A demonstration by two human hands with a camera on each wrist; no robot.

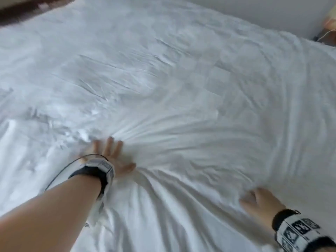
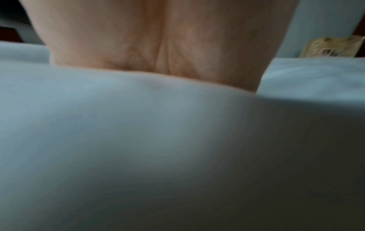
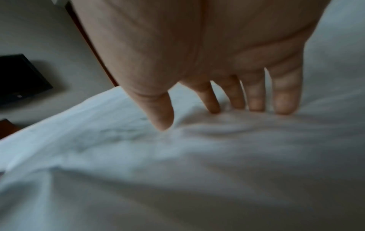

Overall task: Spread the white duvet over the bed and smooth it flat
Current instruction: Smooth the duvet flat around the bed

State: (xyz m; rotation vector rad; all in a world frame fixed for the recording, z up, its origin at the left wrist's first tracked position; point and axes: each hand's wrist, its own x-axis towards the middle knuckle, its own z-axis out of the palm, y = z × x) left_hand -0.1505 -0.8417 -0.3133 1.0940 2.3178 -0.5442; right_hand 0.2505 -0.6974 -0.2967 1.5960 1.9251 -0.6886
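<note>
The white duvet (image 1: pixel 181 79) lies spread across the whole bed, creased in the middle and near me. My left hand (image 1: pixel 112 153) presses flat on it at the lower left, fingers spread, with wrinkles fanning out from it. In the left wrist view only the palm (image 2: pixel 154 43) shows, pushed into the duvet (image 2: pixel 138 132); its fingers are hidden. My right hand (image 1: pixel 258 200) rests on the duvet at the lower right. The right wrist view shows its straight fingers (image 3: pixel 254 96) and thumb touching the fabric (image 3: pixel 177 171).
A dark wooden headboard or bed frame (image 1: pixel 31 8) runs along the top left. A pale wall (image 1: pixel 272 11) rises beyond the far edge, with a bedside object and cable (image 1: pixel 327 31) at the right. A black screen (image 3: pixel 19 79) hangs on the wall.
</note>
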